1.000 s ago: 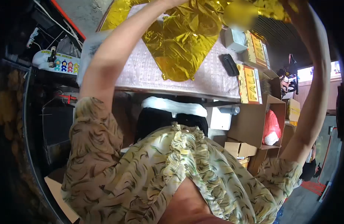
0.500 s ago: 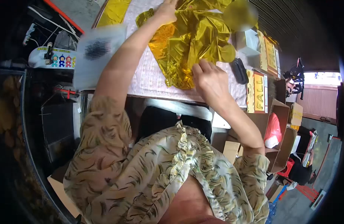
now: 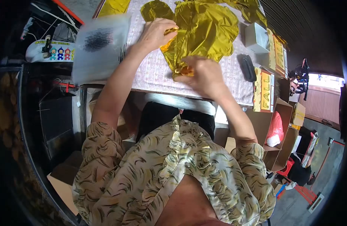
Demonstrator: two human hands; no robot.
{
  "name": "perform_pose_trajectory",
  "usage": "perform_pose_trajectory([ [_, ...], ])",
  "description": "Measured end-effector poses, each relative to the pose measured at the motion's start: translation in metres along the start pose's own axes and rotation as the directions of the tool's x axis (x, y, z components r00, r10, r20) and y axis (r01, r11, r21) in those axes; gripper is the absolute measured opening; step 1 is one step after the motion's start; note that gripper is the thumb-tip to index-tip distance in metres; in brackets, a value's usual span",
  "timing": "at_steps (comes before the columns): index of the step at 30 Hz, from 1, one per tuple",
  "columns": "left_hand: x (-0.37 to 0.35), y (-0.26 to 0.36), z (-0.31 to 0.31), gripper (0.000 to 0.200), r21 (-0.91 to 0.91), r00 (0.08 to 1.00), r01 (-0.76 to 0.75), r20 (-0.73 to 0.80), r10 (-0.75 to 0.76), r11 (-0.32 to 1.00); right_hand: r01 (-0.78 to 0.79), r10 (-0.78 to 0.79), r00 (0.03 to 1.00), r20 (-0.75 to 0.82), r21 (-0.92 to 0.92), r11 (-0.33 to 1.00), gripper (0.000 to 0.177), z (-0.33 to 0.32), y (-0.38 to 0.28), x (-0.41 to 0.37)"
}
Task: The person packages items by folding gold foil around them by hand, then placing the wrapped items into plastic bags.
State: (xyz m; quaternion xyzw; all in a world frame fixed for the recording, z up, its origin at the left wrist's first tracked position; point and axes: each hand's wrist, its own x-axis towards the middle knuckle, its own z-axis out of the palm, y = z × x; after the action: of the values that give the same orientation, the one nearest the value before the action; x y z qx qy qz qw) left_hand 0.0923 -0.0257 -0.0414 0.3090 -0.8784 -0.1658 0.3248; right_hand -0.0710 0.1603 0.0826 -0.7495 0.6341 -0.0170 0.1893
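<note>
A shiny gold foil sheet [image 3: 209,26], creased and partly folded, lies on the cloth-covered table [image 3: 154,79]. My left hand [image 3: 158,34] grips the foil's left edge, fingers closed, with an orange-tinted patch of foil below them. At the foil's lower end, my right hand [image 3: 205,75] is blurred by motion; its fingers are bent around the lower tip, and their exact hold is hard to make out. A rounded foil lobe [image 3: 156,10] spreads above my left hand.
A plastic bag with dark print [image 3: 100,45] lies at left. To the right are a black case [image 3: 248,68], an open white box [image 3: 256,37] and a box lettered FALL [image 3: 265,90]. More gold foil [image 3: 252,13] lies at the far edge.
My left hand has come nearer from the far side of the table and holds the foil edge. My right hand has shifted slightly left. The foil is folded over into a narrower shape.
</note>
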Motion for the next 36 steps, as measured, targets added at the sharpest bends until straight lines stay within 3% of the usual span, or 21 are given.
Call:
perform_pose_trajectory([
  [2,-0.004,0.000,0.002,0.025,0.032,1.000,-0.017,-0.008,0.017,0.999,0.100,-0.033,0.954,-0.298,0.213,0.972,0.060,0.008,0.030,0.001],
  [4,-0.007,-0.001,0.004,0.025,0.064,0.999,-0.034,-0.010,0.035,0.997,0.019,0.034,0.882,-0.470,0.107,0.994,0.061,0.021,0.065,0.023],
  [5,-0.006,-0.001,0.004,0.026,0.085,0.999,-0.035,-0.002,0.035,0.996,0.012,0.042,0.886,-0.461,0.113,0.993,0.061,0.033,0.082,0.037],
  [7,-0.006,0.003,0.001,0.027,0.101,0.999,-0.025,0.030,0.022,0.995,-0.124,-0.050,0.782,-0.622,-0.233,0.964,0.062,0.058,0.111,0.057],
  [14,-0.005,0.000,0.003,0.028,0.066,0.998,0.014,0.065,-0.018,0.998,-0.015,-0.106,0.894,-0.435,-0.267,0.964,0.054,0.078,0.125,0.065],
  [22,-0.005,0.007,-0.001,0.026,0.100,0.998,0.036,0.053,-0.042,0.994,0.033,-0.136,0.910,-0.391,-0.258,0.966,0.051,0.074,0.110,0.061],
  [30,-0.004,0.003,0.001,0.035,0.093,1.000,-0.009,-0.009,0.010,0.996,0.062,-0.138,0.920,-0.367,-0.211,0.975,0.051,0.077,0.104,0.069],
  [36,-0.004,0.002,0.003,0.040,0.080,0.999,0.036,-0.039,-0.032,0.996,0.057,-0.123,0.918,-0.376,-0.180,0.982,0.052,0.079,0.102,0.071],
])
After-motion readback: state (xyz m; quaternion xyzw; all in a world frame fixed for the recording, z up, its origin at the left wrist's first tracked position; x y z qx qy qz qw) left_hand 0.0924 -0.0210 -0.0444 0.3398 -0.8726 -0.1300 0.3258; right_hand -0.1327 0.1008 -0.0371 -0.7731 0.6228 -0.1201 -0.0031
